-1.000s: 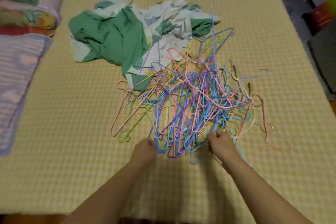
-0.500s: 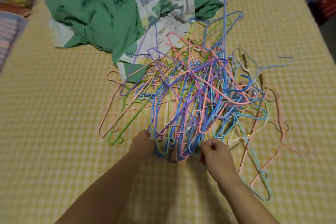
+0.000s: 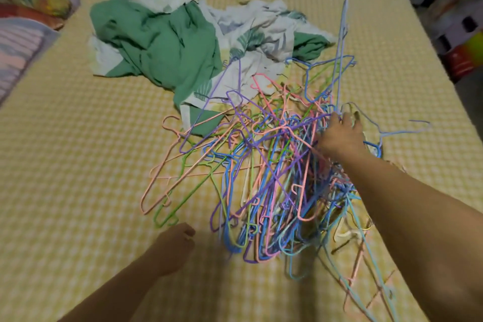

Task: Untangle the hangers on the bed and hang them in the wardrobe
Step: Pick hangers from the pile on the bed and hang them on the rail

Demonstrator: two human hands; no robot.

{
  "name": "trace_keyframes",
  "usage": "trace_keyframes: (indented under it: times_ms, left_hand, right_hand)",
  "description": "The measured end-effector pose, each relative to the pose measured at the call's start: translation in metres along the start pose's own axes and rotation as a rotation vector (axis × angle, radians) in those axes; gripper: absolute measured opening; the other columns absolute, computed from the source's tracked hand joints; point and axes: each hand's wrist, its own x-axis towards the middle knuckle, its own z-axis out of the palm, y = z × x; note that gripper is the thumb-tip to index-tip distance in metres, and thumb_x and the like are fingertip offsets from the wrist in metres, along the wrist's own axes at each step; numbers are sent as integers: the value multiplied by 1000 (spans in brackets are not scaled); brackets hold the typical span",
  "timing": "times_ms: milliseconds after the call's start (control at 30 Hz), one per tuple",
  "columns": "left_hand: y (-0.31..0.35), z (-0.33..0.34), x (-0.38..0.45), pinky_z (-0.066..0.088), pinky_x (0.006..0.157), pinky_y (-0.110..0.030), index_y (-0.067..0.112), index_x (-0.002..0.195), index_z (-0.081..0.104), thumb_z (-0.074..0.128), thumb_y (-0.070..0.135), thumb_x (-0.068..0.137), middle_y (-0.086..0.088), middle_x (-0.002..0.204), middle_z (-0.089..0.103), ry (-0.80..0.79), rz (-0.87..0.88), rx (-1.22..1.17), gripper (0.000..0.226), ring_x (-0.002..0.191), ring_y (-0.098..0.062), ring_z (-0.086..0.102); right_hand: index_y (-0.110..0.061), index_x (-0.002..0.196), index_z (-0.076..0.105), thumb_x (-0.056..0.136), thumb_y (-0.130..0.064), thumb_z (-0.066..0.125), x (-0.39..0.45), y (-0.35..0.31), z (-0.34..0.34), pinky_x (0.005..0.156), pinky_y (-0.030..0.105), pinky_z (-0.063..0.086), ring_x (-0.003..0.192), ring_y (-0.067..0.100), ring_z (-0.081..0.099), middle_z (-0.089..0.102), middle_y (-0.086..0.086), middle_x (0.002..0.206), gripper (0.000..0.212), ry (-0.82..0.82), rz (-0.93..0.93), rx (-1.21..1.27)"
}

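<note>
A tangled pile of thin wire hangers [image 3: 271,172] in pink, blue, purple and green lies on the yellow checked bed [image 3: 78,138]. My right hand [image 3: 339,136] reaches over the far right of the pile. Its thumb and fingers close round the foot of a pale blue hanger [image 3: 342,42] that stands upright out of the tangle. My left hand [image 3: 175,246] hovers just off the pile's near left edge with its fingers loosely curled and nothing in it. No wardrobe is in view.
A crumpled green and white leaf-print cloth [image 3: 167,42] lies behind the pile, with some hangers over its edge. Striped and floral pillows [image 3: 28,21] are stacked at the left. Dark clutter [image 3: 460,34] stands past the bed's right edge.
Both hands have let go of the pile's near edge. My right hand has moved up to the far right of the tangle, and my left hand has drawn back to the left.
</note>
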Motion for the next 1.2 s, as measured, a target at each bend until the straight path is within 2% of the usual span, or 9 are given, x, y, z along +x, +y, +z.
trace_keyframes:
  times_ms: [67, 233, 400, 500, 600, 733, 900, 1067, 1200]
  left_hand:
    - [0, -7, -5, 39, 66, -16, 29, 97, 58, 59, 14, 92, -3, 102, 62, 16, 11, -6, 16, 91, -20, 62]
    - [28, -20, -9, 37, 47, -9, 22, 87, 60, 56, 5, 93, 4, 73, 59, 36, 47, -109, 18, 54, -3, 54]
    - [74, -10, -9, 39, 48, -21, 16, 87, 69, 59, 12, 90, 3, 59, 62, 58, -11, -277, 12, 48, -10, 52]
    - [108, -2, -16, 42, 58, -27, 19, 83, 67, 60, 24, 82, 0, 62, 63, 68, 28, -416, 8, 53, -17, 54]
    - [143, -4, -26, 42, 53, -23, 20, 85, 62, 57, 15, 88, -1, 61, 57, 70, 73, -494, 8, 46, -9, 52]
    - [179, -11, -28, 31, 34, -17, 13, 104, 54, 49, -7, 91, -3, 53, 51, 78, 88, -574, 24, 32, -5, 42]
    - [228, -24, -25, 34, 46, -23, 13, 119, 55, 52, 3, 94, -8, 67, 57, 95, 133, -694, 27, 53, -20, 46]
    - [296, -38, -41, 46, 54, -25, 15, 104, 64, 51, 16, 101, -3, 87, 62, 0, 227, -870, 13, 74, -20, 59]
    - [326, -24, -46, 55, 70, -36, 22, 114, 63, 55, 45, 93, -6, 100, 67, -66, 280, -660, 33, 80, -24, 66]
  right_hand:
    - [-8, 146, 31, 86, -24, 60, 8, 1, -9, 115, 48, 31, 138, 40, 38, 41, 23, 148, 68, -155, 34, 114]
    - [2, 133, 43, 85, -16, 67, 12, -6, -23, 103, 43, 43, 128, 40, 50, 50, 25, 136, 57, 38, 179, 306]
    - [5, 113, 64, 91, -5, 61, -5, -7, -70, 83, 36, 52, 109, 35, 65, 65, 23, 120, 24, -160, 91, 492]
    - [-4, 86, 57, 95, 3, 52, -28, 11, -111, 63, 35, 59, 67, 28, 69, 67, 24, 93, 13, -304, 77, 900]
    - [-5, 98, 49, 102, 2, 34, -48, 44, -162, 42, 29, 53, 40, 17, 63, 59, 16, 73, 17, -103, 76, 1212]
    - [-5, 106, 50, 104, -7, 34, -72, 90, -216, 42, 29, 51, 45, 15, 64, 60, 11, 72, 16, 295, 37, 1379]
    - [-14, 95, 57, 102, -17, 37, -95, 107, -241, 46, 35, 52, 54, 23, 70, 64, 7, 67, 21, 629, 73, 1195]
    - [-12, 90, 55, 101, -13, 35, -103, 91, -240, 55, 52, 57, 59, 34, 71, 67, 15, 68, 24, 396, 2, 1144]
    - [-6, 102, 58, 102, -10, 33, -122, 74, -213, 52, 44, 54, 59, 36, 71, 64, 16, 68, 26, 284, 6, 1214]
